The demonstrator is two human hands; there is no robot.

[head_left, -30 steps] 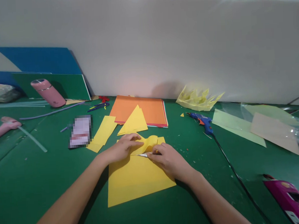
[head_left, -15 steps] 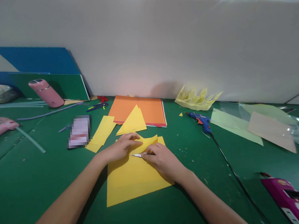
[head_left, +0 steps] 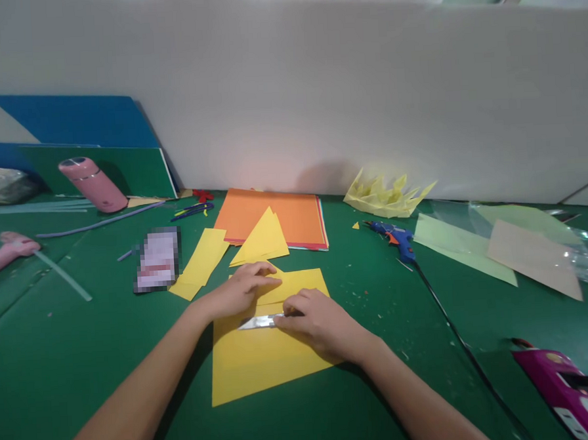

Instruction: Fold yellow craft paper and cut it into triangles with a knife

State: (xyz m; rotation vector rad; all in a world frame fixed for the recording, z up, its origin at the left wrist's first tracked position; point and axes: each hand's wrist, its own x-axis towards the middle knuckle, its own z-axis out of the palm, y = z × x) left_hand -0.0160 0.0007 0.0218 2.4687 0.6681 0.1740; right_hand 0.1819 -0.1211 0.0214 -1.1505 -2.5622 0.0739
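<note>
A yellow paper sheet (head_left: 262, 363) lies on the green mat (head_left: 84, 362) in front of me. My left hand (head_left: 238, 290) rests flat on its upper part, fingers stretched out and pressing the paper down. My right hand (head_left: 316, 324) is closed around a knife whose silver blade (head_left: 257, 322) lies across the sheet, pointing left, just below the left hand's fingers. The upper strip of the sheet lies flat beyond the blade.
A yellow triangle (head_left: 263, 238) rests on an orange paper stack (head_left: 298, 213). A yellow strip (head_left: 200, 261) and a blurred card (head_left: 158, 258) lie left. A blue glue gun (head_left: 396, 237) with black cord, crumpled yellow paper (head_left: 388, 195), pale sheets (head_left: 532, 250), a pink bottle (head_left: 92, 184) and a magenta device (head_left: 569, 389) surround.
The curled-up yellow flap has been laid flat. My right hand has slid the blade leftward and toward me across the sheet. The left hand has stayed in place.
</note>
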